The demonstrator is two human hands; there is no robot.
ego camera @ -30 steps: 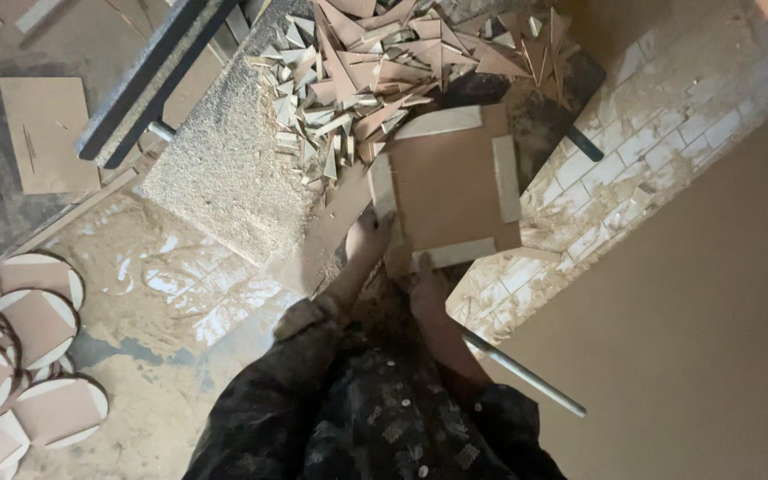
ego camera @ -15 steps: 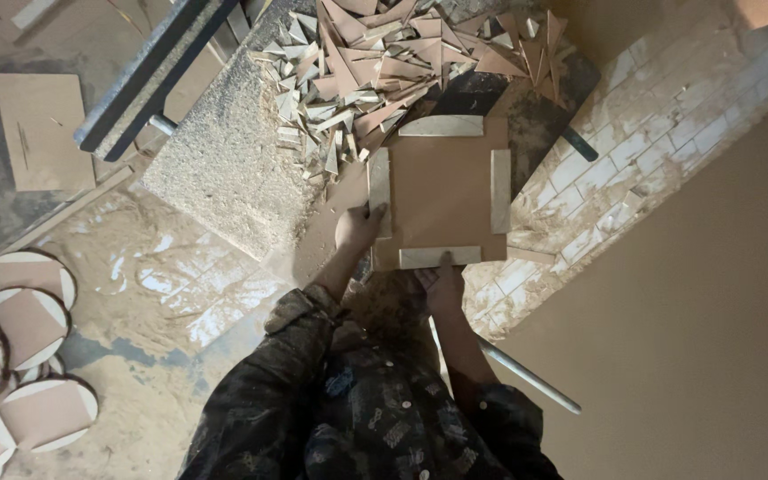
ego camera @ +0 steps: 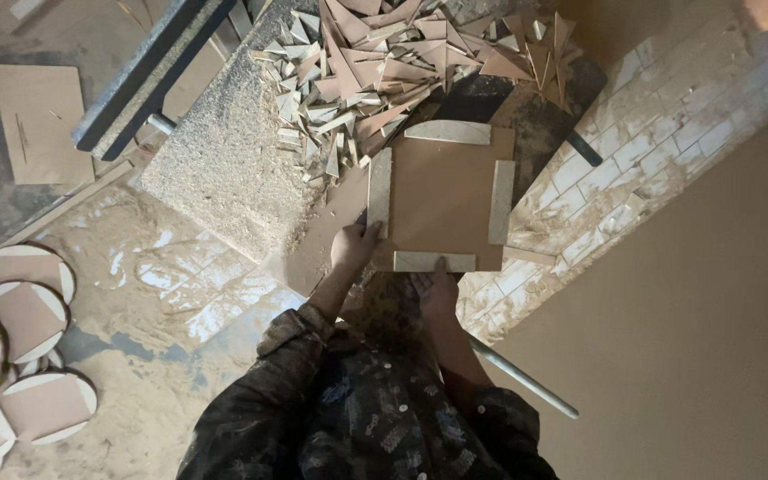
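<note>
Head view, looking straight down. Square brown fibreboard panel with pale cut edges held flat over a dust-coated desk, near corner toward the body. Left hand at the panel's left near corner, fingers curled onto the pale edge strip, closed on the panel. Right hand at the near edge, fingers laid up against the underside or rim; cannot tell whether fully wrapped, but in contact and bearing the panel. Dark patterned sleeves below.

Just beyond the panel's far edge: heap of triangular brown board offcuts, touching or nearly touching the far left corner. Left of the heap: mound of pale sawdust and a dark metal rail. On the sawdust-strewn floor, lower left: stack of round brown discs with pale rims. Lower right: grey metal rod beside the right forearm. Right side: large plain brown board surface.

Hazards, judged from the present layout:
- Grip confined to one corner and one edge; likely tilt or slip of the far side, given dusty surfaces.
- Far edge close to loose offcuts; possible snagging or scattering of pieces under the panel.
- Fingers on a sawn edge; risk of splinters or pinching against the desk.
- Sawdust underfoot and the rod near the leg; slipping or tripping possible.
</note>
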